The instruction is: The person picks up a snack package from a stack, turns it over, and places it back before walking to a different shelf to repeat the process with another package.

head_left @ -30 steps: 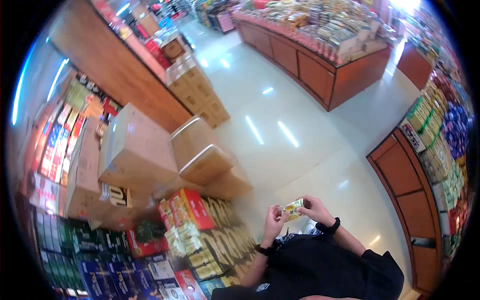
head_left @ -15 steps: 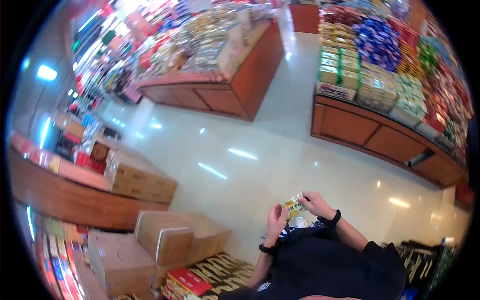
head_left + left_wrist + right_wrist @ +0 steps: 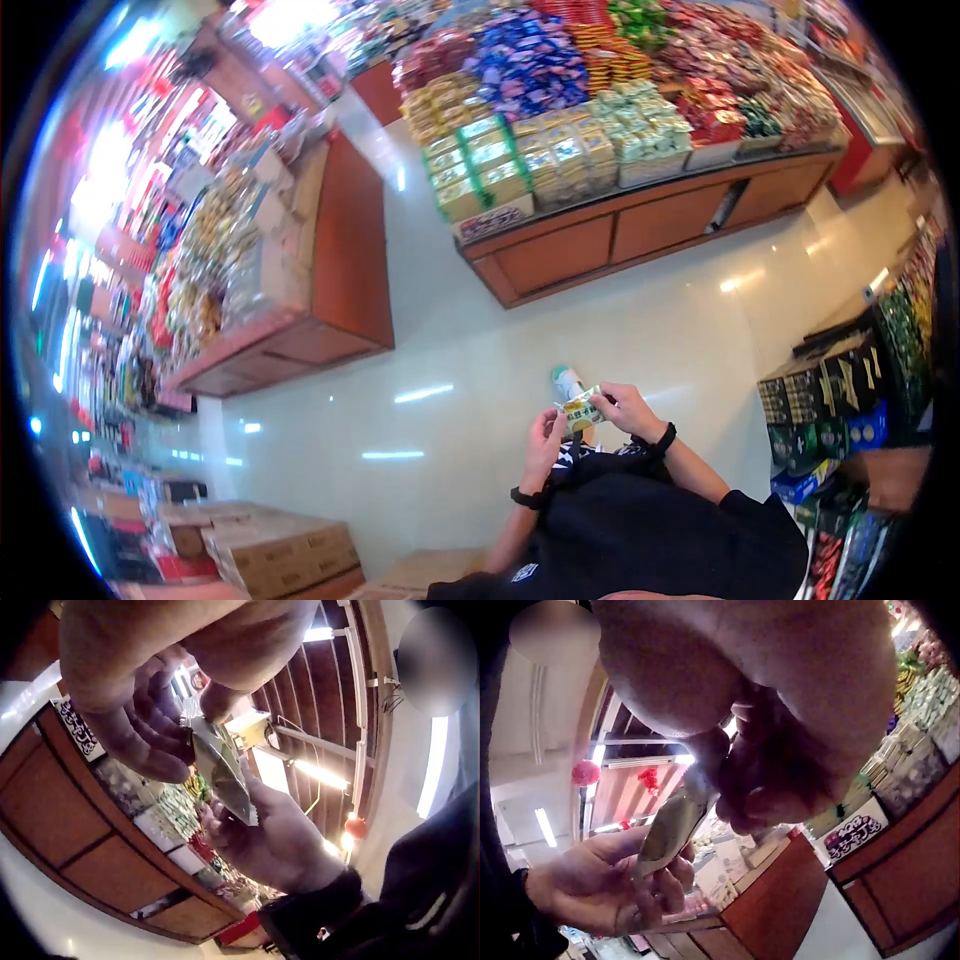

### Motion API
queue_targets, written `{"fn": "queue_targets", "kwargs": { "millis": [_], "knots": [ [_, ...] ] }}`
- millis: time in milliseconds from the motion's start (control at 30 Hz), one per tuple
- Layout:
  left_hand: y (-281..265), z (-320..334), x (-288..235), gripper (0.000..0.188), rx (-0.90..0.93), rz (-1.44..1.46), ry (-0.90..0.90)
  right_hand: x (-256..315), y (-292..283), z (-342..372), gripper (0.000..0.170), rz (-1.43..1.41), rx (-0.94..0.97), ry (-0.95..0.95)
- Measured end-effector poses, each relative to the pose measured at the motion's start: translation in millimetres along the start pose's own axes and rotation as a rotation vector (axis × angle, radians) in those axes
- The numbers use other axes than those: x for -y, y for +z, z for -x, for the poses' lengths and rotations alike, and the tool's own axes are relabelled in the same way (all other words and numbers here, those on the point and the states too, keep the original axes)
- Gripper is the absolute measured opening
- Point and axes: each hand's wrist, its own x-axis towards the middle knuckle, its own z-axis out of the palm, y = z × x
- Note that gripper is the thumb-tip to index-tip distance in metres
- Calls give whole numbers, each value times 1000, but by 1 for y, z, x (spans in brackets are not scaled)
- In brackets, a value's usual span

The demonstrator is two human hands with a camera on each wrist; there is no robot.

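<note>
A small snack packet (image 3: 583,411), pale green and yellow with printed characters, is held in front of the dark shirt. My left hand (image 3: 543,445) pinches its left end between thumb and fingers. At the other end, the right hand (image 3: 628,410) grips it, thumb on top. In the left wrist view the packet (image 3: 223,772) looks puffed, with a jagged crimped edge, and the right hand (image 3: 262,836) is behind it. From the right wrist, the packet's (image 3: 671,829) plain shiny side shows, with the left hand (image 3: 607,885) at its lower end.
A wooden counter (image 3: 560,255) piled with bagged sweets stands ahead. Another wooden display (image 3: 345,250) is to the left. Cardboard boxes (image 3: 285,548) lie at lower left, and stacked black boxed goods (image 3: 825,385) stand at right. Shiny tiled floor (image 3: 430,350) runs between them. A shoe (image 3: 567,381) shows beyond the packet.
The head view has swung right: the cardboard boxes slid to the lower left and the sweets counter came to the middle. Both hands keep hold of the packet, which tilts flatter now.
</note>
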Motion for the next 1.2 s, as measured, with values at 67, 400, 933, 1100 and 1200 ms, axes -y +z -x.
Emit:
{"fn": "queue_targets", "kwargs": {
  "millis": [67,400,933,1100,1200],
  "knots": [
    [7,-24,-8,24,43,-39,-29,-4,-12,-10,26,19,-45,24],
    [34,-155,-65,14,155,-260,12,-17,-64,-109,24,21,-105,73],
    [130,-295,-76,24,408,-40,-134,-47,-170,-197,20,58,-362,104],
    [191,-335,-80,30,384,-7,-98,-75,-231,-226,22,51,-345,120],
    [230,-365,-85,30,366,-37,-100,-90,-278,-242,22,18,-275,90]
  ]
}}
